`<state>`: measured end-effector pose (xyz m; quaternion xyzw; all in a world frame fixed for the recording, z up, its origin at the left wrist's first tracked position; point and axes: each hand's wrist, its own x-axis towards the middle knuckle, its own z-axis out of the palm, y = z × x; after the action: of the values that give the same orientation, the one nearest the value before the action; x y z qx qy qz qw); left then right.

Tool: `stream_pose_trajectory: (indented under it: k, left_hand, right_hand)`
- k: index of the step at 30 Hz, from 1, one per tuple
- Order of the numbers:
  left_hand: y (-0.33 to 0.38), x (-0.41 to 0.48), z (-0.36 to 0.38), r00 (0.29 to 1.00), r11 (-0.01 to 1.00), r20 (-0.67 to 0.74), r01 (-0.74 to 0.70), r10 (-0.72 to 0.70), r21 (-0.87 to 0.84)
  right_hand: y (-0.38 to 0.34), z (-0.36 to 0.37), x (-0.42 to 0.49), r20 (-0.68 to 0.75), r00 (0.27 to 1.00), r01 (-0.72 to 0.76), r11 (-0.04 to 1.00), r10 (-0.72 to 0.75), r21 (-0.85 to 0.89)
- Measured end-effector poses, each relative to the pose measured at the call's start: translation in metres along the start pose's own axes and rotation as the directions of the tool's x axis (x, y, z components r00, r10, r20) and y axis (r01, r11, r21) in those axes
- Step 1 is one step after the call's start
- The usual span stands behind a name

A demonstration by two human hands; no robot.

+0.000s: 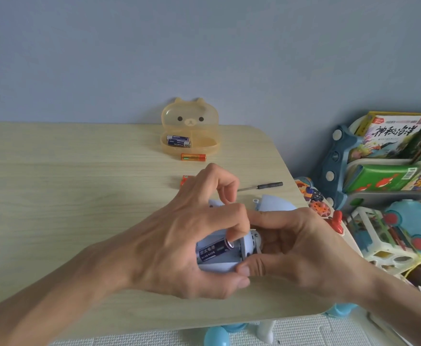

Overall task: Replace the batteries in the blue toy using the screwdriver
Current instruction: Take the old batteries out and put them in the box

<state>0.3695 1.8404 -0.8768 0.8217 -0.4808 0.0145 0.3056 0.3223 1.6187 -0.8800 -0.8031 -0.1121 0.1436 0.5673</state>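
Observation:
The blue toy is held over the table's near right part, its battery bay facing up. A dark blue battery lies in the bay. My left hand grips the toy from the left, and one of its fingers presses on the battery's right end. My right hand clasps the toy from the right. The screwdriver, black-handled, lies on the table beyond my hands. A pale blue cover piece lies just behind my right hand.
An open orange bear-shaped box at the back holds two blue batteries. An orange battery lies in front of it; another orange one is partly hidden by my left hand. Toy shelves stand right of the table edge.

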Motion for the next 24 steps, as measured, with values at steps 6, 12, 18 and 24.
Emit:
stream_pose_trajectory:
  k: [6, 12, 18, 24]
  left_hand:
    - [-0.007, -0.002, -0.010, 0.990, 0.995, -0.119, -0.080, 0.073, -0.055]
    - [-0.016, -0.013, -0.026, 0.990, 1.000, -0.143, 0.018, -0.020, -0.021]
    - [-0.013, -0.019, -0.041, 0.998, 0.988, 0.057, 0.003, -0.012, 0.157]
    - [-0.009, -0.015, -0.048, 0.985, 0.990, 0.125, 0.111, -0.122, 0.087]
  right_hand:
    - [0.001, 0.002, -0.002, -0.020, 0.998, -0.057, 0.997, 0.058, 0.047]
    - [0.001, 0.003, -0.004, -0.043, 0.996, -0.073, 0.995, 0.077, 0.070]
    - [-0.002, 0.003, -0.002, -0.045, 0.998, -0.041, 0.998, 0.043, 0.048]
    - [-0.005, 0.005, -0.002, -0.078, 0.995, -0.056, 0.998, 0.055, -0.009]
